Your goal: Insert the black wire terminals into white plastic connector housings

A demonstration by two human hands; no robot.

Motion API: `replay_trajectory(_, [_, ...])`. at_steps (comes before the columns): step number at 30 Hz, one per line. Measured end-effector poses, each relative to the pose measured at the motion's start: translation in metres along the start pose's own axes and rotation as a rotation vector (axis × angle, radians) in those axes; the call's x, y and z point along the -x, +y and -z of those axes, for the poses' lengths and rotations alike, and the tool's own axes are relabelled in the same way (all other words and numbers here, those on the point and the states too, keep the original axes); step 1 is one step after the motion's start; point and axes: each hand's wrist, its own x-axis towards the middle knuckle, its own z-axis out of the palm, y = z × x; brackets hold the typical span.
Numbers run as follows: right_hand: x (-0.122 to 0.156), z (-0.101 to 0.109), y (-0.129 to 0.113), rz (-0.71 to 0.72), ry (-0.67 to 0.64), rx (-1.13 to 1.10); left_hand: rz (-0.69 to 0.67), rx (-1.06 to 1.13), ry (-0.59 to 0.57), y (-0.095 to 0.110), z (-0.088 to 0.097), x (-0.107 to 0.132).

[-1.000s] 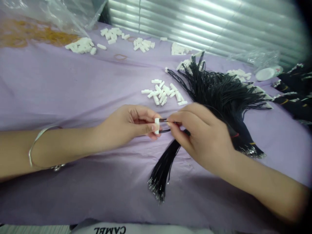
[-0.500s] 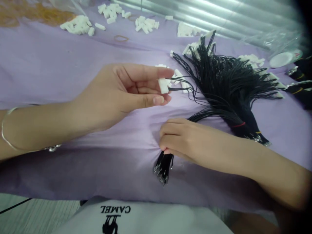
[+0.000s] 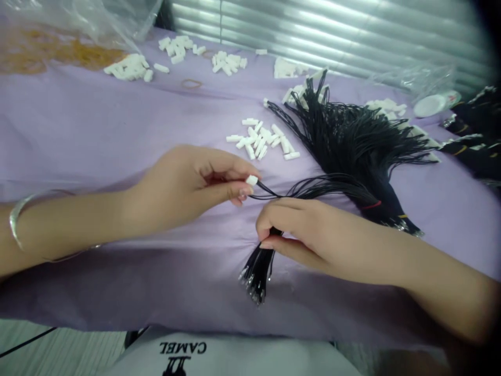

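Between the thumb and fingers of my left hand (image 3: 195,183) is a small white connector housing (image 3: 252,180) with thin black wires running out of it to the right. My right hand (image 3: 301,235) is closed around a bundle of black wires (image 3: 256,263), whose silvery terminal ends point toward the table's near edge. From that bundle, wires curve up and right past a red band. A larger pile of black wires (image 3: 348,130) lies beyond my right hand. Several loose white connector housings (image 3: 260,138) lie just past my left hand.
More white housings (image 3: 129,68) sit in heaps along the far side of the purple cloth (image 3: 97,115). Yellow rubber bands (image 3: 58,55) and a clear plastic bag are at the far left. Slatted blinds (image 3: 313,26) stand behind. A round white lid (image 3: 430,106) and further wire bundles are at the right.
My left hand has moved nearer to me with the housing, which is turned and now pinched between thumb and fingers. My right hand keeps hold of the wire bundle, its thumb now more visible.
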Motion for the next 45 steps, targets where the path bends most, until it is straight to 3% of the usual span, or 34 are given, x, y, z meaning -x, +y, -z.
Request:
replay_trajectory(4, [-0.001, 0.004, 0.003, 0.039, 0.041, -0.166, 0.179, 0.281, -0.151, -0.007, -0.003, -0.004])
replay_trajectory(10, [-0.004, 0.004, 0.007, 0.055, 0.121, -0.316, 0.288, 0.452, -0.190, -0.019, -0.007, -0.008])
replay_trajectory(13, [-0.005, 0.003, 0.006, -0.028, 0.248, -0.364, 0.366, 0.604, -0.169, -0.022, -0.011, -0.006])
replay_trajectory(18, [-0.007, 0.002, 0.006, -0.255, 0.456, -0.248, 0.463, 0.761, -0.120, -0.023, -0.016, -0.003])
replay_trajectory(27, [-0.009, 0.000, 0.008, -0.330, 0.416, -0.113, 0.440, 0.719, -0.157, -0.023, -0.018, -0.004])
replay_trajectory(33, [-0.010, -0.003, 0.007, -0.298, 0.482, -0.055, 0.415, 0.698, -0.153, -0.020, -0.015, -0.003])
replay_trajectory(45, [-0.009, -0.003, 0.006, -0.369, 0.412, -0.106, 0.438, 0.707, -0.125, -0.017, -0.016, -0.004])
